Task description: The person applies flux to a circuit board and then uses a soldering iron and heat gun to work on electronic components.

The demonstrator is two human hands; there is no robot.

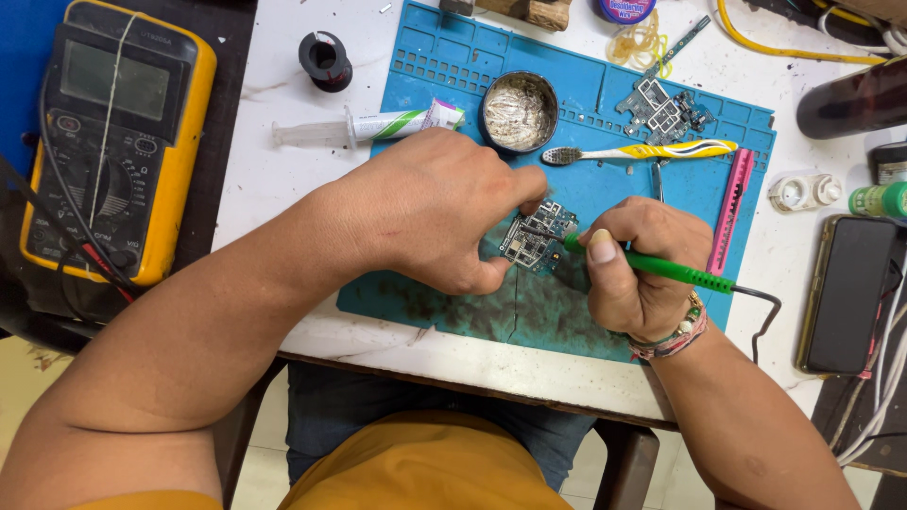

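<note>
My left hand [435,212] pinches a small circuit board [534,238] against the blue work mat [444,66], thumb and fingers on its left and top edges. In my right hand [638,274] is a green-handled soldering iron [661,267], held like a pen. Its tip rests on the board's upper part. A dark cord runs from the handle's right end.
A round tin [518,111], a white and yellow toothbrush [642,151], a second circuit board [664,111] and a pink strip [732,203] lie on the mat. A syringe [364,127] lies at its left edge. A yellow multimeter [113,132] sits left, a phone [847,293] right.
</note>
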